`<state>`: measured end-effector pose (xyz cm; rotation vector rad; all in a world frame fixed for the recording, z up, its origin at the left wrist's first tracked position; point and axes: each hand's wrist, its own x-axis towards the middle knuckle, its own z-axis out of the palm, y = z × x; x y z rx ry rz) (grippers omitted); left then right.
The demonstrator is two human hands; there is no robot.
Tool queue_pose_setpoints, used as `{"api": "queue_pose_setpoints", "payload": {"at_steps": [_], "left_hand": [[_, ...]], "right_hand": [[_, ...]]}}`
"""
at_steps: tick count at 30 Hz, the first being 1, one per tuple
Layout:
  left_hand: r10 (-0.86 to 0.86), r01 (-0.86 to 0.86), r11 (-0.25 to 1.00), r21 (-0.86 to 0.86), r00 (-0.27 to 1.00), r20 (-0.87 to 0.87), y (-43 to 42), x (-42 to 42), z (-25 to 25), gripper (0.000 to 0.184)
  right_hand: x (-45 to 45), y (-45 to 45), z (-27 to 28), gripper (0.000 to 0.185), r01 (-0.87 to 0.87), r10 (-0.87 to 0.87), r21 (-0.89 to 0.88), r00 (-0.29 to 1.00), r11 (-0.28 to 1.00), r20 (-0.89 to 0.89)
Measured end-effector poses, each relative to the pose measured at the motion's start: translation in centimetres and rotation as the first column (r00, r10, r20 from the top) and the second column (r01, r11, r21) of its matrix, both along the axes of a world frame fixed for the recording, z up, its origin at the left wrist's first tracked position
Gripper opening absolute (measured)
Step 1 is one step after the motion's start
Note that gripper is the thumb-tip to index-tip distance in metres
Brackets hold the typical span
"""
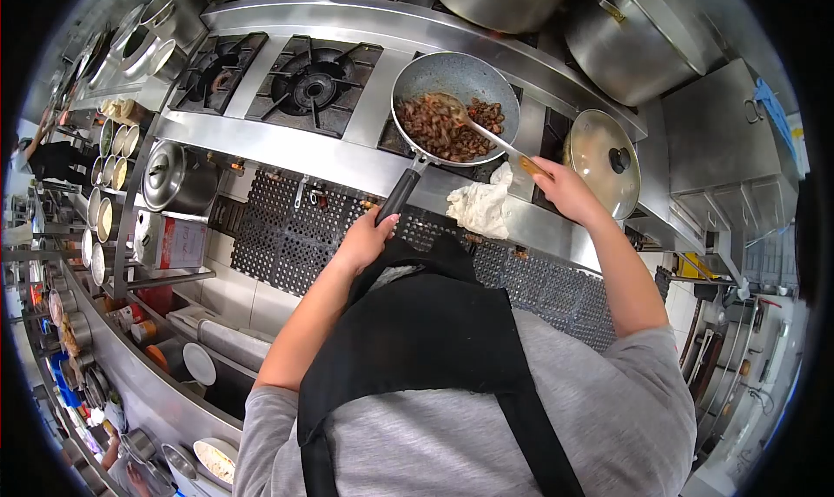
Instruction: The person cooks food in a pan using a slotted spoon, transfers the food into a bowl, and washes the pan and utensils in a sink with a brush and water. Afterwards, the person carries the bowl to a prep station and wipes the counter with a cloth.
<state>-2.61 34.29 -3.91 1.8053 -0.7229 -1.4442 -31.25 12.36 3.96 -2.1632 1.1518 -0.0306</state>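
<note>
Frying pan (465, 74): smooth speckled coating, matt black plastic-looking handle (397, 196). Stirring utensil (491, 135): wood-look grip. Lid (598, 168): glossy glass, metal rim. Rag (481, 208): crumpled cloth. Stove front (261, 154): shiny metal.

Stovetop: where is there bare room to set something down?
Bare: the left burner, middle burner and front ledge bordering both, left of the pan handle. Crowded: right of it, with pan, white cloth, glass lid, utensil and right hand.

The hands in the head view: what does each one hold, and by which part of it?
The left hand holds the pan by its black handle; the right hand holds the utensil by its brown end.
</note>
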Motion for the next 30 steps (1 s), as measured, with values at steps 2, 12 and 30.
{"api": "queue_pose_setpoints", "payload": {"at_steps": [2, 12, 30], "left_hand": [[0.011, -0.011, 1.0, 0.006, 1.0, 0.006, 0.0, -0.1, 0.2, 0.032], [0.023, -0.023, 0.999, -0.022, 1.0, 0.0, 0.1, -0.1, -0.5, 0.031], [-0.023, 0.025, 0.995, -0.094, 1.0, 0.021, 0.0, 0.2, -1.7, 0.041]], "right_hand": [[-2.6, 0.3, -1.5, 0.04, -0.066, 0.065, -0.106, 0.998, 0.992, -0.013], [0.1, -1.2, -0.1, 0.034, -0.032, -0.193, -0.605, 0.933, 0.796, -0.302], [2.0, -2.6, 5.0, 0.036, -0.188, -0.071, -0.39, 0.824, 0.901, -0.562]]}}
